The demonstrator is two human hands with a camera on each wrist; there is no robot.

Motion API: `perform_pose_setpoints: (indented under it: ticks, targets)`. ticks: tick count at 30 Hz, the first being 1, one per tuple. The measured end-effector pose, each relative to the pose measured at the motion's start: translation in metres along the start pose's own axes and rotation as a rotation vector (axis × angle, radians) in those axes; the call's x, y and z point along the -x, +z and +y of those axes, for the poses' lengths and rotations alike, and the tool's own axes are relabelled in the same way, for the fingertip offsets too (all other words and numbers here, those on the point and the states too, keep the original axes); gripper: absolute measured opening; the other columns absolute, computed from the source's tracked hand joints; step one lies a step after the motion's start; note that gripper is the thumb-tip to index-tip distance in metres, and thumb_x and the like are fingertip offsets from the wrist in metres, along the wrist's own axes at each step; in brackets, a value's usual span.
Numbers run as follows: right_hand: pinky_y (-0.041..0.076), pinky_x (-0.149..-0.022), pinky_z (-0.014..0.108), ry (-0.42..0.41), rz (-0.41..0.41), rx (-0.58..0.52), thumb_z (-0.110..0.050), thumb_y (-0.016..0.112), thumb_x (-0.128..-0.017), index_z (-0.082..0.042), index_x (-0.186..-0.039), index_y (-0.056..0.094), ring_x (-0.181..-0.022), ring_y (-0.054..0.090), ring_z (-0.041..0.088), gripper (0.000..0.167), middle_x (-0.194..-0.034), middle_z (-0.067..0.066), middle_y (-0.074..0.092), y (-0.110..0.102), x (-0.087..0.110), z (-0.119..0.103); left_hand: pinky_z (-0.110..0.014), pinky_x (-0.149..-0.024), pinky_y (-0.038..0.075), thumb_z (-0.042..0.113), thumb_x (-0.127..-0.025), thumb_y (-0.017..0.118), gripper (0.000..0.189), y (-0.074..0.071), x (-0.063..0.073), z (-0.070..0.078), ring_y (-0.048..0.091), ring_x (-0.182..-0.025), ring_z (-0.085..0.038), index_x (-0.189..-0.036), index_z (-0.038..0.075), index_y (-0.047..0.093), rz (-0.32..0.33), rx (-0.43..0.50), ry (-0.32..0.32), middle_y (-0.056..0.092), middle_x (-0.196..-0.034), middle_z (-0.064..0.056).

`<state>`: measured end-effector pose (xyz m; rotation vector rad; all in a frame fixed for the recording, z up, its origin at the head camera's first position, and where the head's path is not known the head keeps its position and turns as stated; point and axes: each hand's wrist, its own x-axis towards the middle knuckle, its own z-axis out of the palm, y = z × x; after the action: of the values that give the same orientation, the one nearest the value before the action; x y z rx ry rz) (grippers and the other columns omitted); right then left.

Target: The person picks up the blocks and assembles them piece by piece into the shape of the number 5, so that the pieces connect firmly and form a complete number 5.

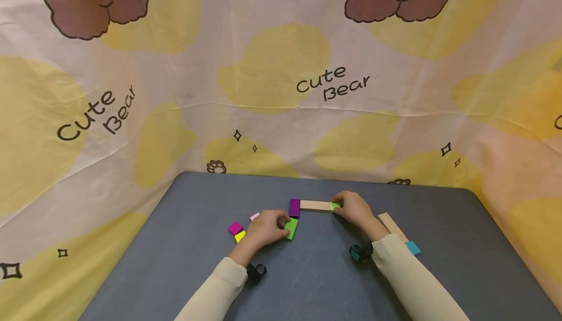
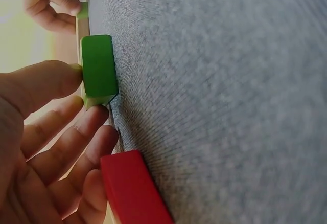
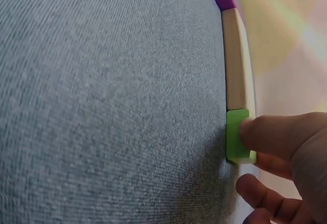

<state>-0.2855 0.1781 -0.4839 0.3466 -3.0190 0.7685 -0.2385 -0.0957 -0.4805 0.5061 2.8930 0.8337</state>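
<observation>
My left hand (image 1: 265, 228) pinches a green block (image 1: 291, 230) between thumb and fingers, just in front of a purple block (image 1: 294, 208). From the purple block a plain wooden plank (image 1: 314, 206) runs to the right. At the plank's right end my right hand (image 1: 352, 208) pinches a light green block (image 1: 335, 206). In the right wrist view this light green block (image 3: 237, 134) meets the end of the plank, thumb on its side. The left wrist view shows a red block (image 2: 135, 188) by the curled lower fingers of my left hand; in the head view it is hidden.
Left of my left hand lie a magenta block (image 1: 235, 228), a yellow block (image 1: 239, 236) and a pink block (image 1: 254, 216). Beyond my right wrist are another wooden plank (image 1: 392, 227) and a blue block (image 1: 413, 248). A printed cloth (image 1: 272, 130) hangs behind the grey table (image 1: 316, 282).
</observation>
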Motion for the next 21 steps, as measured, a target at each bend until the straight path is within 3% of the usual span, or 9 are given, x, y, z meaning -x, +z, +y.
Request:
perform_pose_setpoints:
  ticks: [9, 21]
  targets:
    - [0.051, -0.074, 0.043, -0.017, 0.005, 0.025, -0.014, 0.073, -0.081, -0.007, -0.104, 0.072, -0.089, 0.064, 0.025, 0.023, -0.106, 0.011, 0.068, 0.0003, 0.0038, -0.0032, -0.025, -0.059, 0.043, 0.026, -0.078, 0.076, 0.022, 0.0050, 0.0013, 0.0015, 0.054, -0.068, -0.006, -0.098, 0.018, 0.072, 0.044, -0.002, -0.030, 0.065, -0.079, 0.005]
    - [0.051, -0.071, 0.041, -0.043, 0.019, -0.002, -0.013, 0.073, -0.081, -0.008, -0.103, 0.072, -0.084, 0.062, 0.022, 0.023, -0.102, 0.010, 0.066, 0.0035, 0.0004, 0.0041, -0.026, -0.059, 0.042, 0.028, -0.078, 0.076, 0.023, 0.0046, -0.0009, 0.0085, 0.055, -0.070, -0.007, -0.098, 0.018, 0.072, 0.057, -0.010, -0.054, 0.065, -0.078, 0.006]
